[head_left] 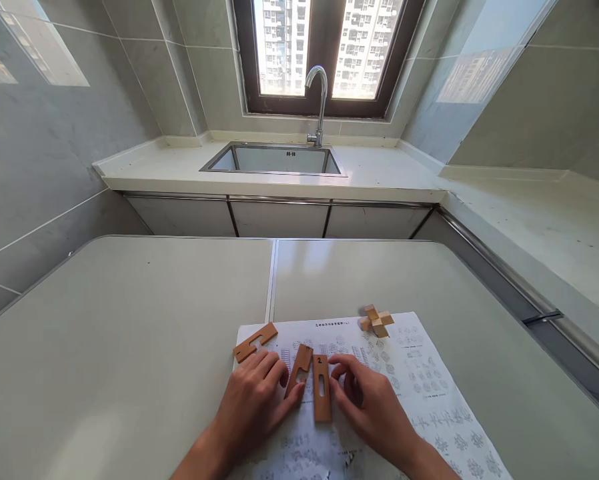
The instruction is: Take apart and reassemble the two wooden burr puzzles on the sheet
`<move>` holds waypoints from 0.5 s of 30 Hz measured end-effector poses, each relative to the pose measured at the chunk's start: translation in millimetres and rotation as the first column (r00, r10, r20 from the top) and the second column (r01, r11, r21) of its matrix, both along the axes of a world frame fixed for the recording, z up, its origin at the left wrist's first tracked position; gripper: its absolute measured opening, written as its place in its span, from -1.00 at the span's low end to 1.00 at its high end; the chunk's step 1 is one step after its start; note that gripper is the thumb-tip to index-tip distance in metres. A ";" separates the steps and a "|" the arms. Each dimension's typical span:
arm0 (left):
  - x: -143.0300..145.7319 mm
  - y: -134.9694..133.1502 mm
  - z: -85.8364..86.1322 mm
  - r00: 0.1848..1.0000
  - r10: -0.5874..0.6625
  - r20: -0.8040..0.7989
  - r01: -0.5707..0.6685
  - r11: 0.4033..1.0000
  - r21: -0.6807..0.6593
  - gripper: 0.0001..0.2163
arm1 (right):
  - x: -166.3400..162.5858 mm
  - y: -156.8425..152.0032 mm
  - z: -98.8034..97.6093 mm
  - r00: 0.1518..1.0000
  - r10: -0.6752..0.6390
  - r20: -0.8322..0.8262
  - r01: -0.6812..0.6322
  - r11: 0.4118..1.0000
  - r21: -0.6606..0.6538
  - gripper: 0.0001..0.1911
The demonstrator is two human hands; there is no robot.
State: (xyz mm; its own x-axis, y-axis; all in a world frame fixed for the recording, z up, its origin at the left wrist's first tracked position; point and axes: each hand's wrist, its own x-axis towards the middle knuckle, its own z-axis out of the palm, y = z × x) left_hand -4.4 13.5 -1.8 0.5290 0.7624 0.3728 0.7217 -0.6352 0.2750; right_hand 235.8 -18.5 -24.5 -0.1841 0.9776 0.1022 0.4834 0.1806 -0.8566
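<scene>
My left hand [259, 393] is curled around the lower part of a notched wooden puzzle piece [302, 357], its thumb and fingers on either side. Just right of that piece lies a flat wooden piece marked 2 [322, 410], with a long slot through it. The thumb and index fingertip of my right hand [362, 400] are at its right edge, with a gap between them. Beyond my left hand, another notched wooden piece [244, 350] lies at the sheet's upper left. All three are on a printed paper sheet [429, 417] with puzzle drawings.
An assembled cross-shaped wooden puzzle [377, 321] stands at the sheet's top edge. The pale table [129, 333] has a seam [272, 280] down its middle. Behind it are a counter [379, 167] with a sink [274, 160] and a tap [322, 100], below a window.
</scene>
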 end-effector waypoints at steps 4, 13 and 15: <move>0.1 -1.9 3.8 0.992 -0.048 0.115 0.054 0.997 -0.050 -0.85 | -3.6 -3.7 4.5 0.981 0.186 0.053 -0.188 0.982 0.021 -0.70; 5.1 -0.6 3.4 0.995 -0.065 0.082 0.068 0.997 -0.036 -0.84 | -3.8 -6.1 1.2 0.958 0.261 0.117 -0.274 0.955 0.116 -0.59; 4.1 0.8 2.5 0.995 -0.039 0.097 0.040 0.999 -0.016 -0.84 | -3.9 -5.7 1.2 0.958 0.260 0.119 -0.273 0.956 0.110 -0.62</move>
